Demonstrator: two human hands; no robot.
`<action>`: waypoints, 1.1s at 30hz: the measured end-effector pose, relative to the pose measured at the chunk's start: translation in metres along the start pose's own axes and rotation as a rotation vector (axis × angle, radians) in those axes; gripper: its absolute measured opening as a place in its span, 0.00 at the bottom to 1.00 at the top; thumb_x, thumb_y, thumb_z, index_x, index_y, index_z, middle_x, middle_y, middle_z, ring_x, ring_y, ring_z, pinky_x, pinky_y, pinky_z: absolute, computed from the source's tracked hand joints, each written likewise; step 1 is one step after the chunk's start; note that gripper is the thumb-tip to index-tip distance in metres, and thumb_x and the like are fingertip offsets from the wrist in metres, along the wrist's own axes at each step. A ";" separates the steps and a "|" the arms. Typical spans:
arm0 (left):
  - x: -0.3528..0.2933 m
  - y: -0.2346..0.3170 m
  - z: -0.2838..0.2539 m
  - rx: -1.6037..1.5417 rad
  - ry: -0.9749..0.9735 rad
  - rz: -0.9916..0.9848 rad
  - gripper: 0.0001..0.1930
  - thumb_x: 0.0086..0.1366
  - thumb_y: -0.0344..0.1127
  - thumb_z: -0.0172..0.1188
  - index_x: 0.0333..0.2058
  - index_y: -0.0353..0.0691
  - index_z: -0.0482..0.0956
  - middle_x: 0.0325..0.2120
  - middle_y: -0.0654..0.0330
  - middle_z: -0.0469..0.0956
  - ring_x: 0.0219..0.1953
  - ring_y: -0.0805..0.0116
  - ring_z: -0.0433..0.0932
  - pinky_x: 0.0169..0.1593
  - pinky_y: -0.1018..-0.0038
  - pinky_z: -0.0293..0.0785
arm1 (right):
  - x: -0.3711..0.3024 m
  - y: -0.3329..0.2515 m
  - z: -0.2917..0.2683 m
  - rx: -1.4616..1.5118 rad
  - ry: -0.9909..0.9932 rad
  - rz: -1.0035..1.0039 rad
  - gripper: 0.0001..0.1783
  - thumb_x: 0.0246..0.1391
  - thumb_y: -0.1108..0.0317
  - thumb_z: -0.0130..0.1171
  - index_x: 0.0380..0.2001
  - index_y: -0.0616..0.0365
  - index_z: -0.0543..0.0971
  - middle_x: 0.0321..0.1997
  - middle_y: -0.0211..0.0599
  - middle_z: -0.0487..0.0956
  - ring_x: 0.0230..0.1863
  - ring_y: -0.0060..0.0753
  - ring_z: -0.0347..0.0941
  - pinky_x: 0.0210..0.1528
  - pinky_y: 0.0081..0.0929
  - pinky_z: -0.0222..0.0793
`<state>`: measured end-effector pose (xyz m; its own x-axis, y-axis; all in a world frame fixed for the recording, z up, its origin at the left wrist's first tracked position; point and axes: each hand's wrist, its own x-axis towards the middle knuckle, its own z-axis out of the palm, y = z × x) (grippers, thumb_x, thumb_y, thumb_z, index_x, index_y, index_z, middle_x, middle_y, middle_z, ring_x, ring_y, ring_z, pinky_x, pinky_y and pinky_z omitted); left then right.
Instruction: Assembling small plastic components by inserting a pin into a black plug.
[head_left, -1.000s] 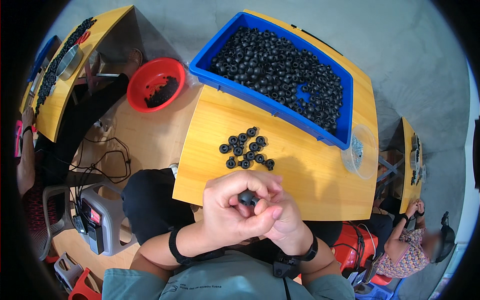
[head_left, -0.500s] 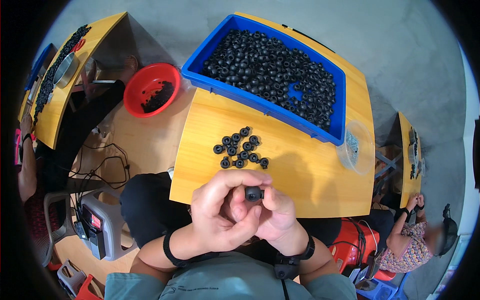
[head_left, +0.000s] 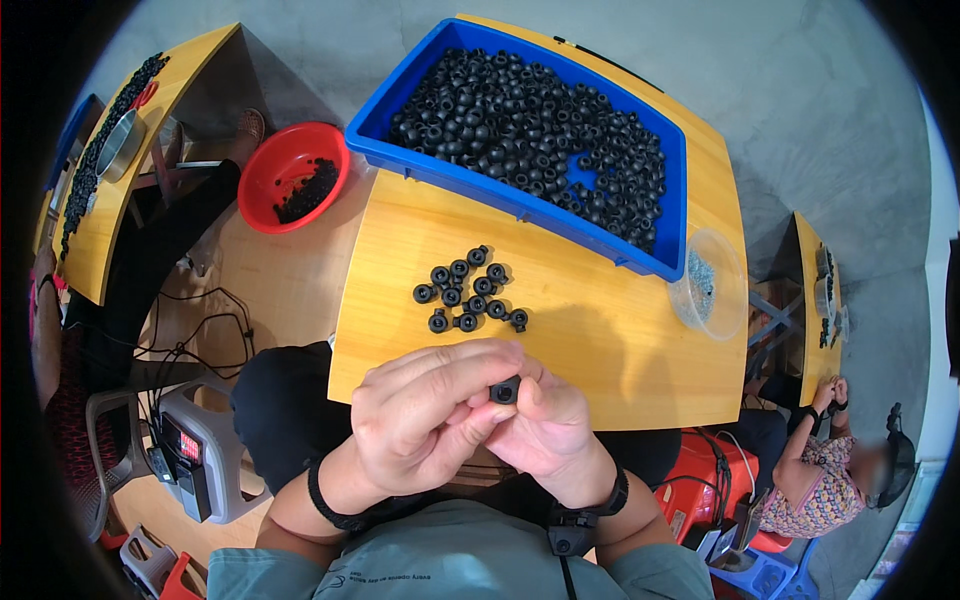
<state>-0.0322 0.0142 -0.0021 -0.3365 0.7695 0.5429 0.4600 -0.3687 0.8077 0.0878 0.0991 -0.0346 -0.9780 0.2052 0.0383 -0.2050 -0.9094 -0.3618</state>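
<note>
Sitting at the far left, a red bowl (head_left: 292, 177) holds a few small black pieces. Nearer, the left hand (head_left: 425, 420) curls its fingers closed around a small black part (head_left: 505, 390), pinching it from the left at the near edge of the yellow table (head_left: 600, 340). The right hand (head_left: 545, 425) meets it from the other side, its fingertips also closed on the same part, so both hands grip it together just above the table's near edge. Beyond the hands, a loose cluster of black parts (head_left: 468, 292) lies on the tabletop. Farther off, a blue bin (head_left: 520, 115) sits full of like pieces. At the right, a clear round cup (head_left: 708, 280) rests beside the bin.
</note>
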 end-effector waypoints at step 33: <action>0.005 -0.063 0.070 0.777 -0.171 -0.272 0.40 0.52 0.32 0.62 0.60 0.32 0.49 0.60 0.39 0.49 0.63 0.43 0.47 0.62 0.53 0.45 | -0.124 -0.106 -0.035 -0.641 0.638 -0.252 0.13 0.54 0.68 0.55 0.41 0.60 0.76 0.40 0.35 0.77 0.38 0.24 0.73 0.37 0.21 0.68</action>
<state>-0.0056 0.0781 -0.0664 -0.4168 0.8712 0.2593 0.8371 0.2567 0.4830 0.2323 0.1821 -0.0336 -0.6623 0.7014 -0.2636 -0.1619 -0.4774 -0.8636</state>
